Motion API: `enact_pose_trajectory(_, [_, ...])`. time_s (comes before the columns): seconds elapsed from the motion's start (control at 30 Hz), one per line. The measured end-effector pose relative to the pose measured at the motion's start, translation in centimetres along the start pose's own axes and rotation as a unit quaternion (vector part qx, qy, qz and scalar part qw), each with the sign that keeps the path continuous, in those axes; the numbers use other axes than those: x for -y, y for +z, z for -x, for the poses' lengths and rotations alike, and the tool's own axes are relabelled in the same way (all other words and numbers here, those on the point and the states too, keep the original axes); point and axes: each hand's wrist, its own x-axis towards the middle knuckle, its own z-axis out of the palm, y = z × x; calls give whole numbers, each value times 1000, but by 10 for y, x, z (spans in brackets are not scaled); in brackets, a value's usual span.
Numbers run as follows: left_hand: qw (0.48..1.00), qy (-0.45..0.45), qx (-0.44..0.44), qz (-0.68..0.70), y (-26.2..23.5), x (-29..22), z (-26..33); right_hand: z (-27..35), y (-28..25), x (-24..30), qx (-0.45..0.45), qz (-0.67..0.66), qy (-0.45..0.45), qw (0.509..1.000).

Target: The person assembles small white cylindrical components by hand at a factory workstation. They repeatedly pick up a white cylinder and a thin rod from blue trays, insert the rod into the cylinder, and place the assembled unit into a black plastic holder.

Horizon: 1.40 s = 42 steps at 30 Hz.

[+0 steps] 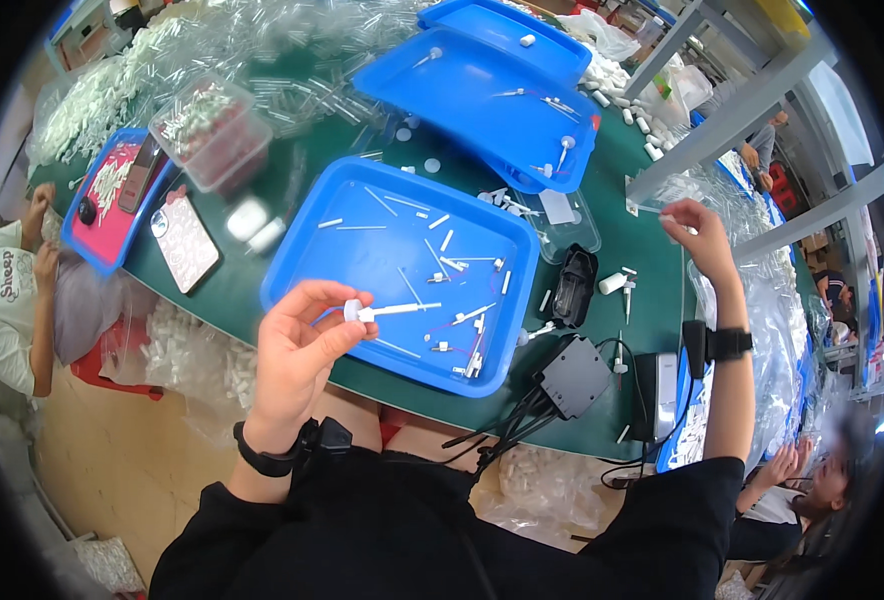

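Observation:
In front of me, my left hand (307, 335) pinches a white plastic part with a round cap and a thin stem (392, 310) that points right. It is held above the near left part of a blue tray (287, 235). Inside that tray lie loose white tubes (439, 221), thin clear rods (410, 285) and small pieces with wires (475, 360). My right hand (700, 238) is raised off to the right, past the table's edge, with thumb and fingers curled together. Whatever its fingertips hold, if anything, is too small to make out.
More blue trays (452, 75) are stacked behind. On the right are a black open case (574, 285), a dark grey box with cables (574, 378) and a metal frame post (677, 165). A phone (186, 240) and a clear tub (212, 135) sit left. Other people work at both sides.

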Motion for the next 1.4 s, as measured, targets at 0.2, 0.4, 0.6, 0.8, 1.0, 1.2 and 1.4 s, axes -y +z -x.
enact_pose_trajectory(0.2, [999, 10, 4, -47, -6, 2, 1, 53, 101, 169, 242, -117, -138, 953])
enact_pose_trajectory(0.4, [998, -8, 30, -54, -1, 7, -1, 74, 121, 193, 176, -56, -179, 966])
enact_pose_trajectory(0.6, [992, 80, 84, -44, 10, 1, 9, 118, 104, 222, 141, -304, -90, 938])
enact_pose_trajectory(0.8, [984, 114, 117, -72, 10, -6, 18, 138, 121, 220, 68, -469, -40, 880])
enact_pose_trajectory(1.0, [980, 109, 135, -94, 10, -5, 19, 149, 133, 210, 41, -503, -30, 863])
enact_pose_trajectory(1.2, [981, 86, 120, -129, 10, 8, 14, 164, 130, 198, 6, -441, -56, 896])
enact_pose_trajectory(1.4, [982, 56, 127, -125, 4, 24, 14, 180, 132, 194, -6, -468, -34, 883])
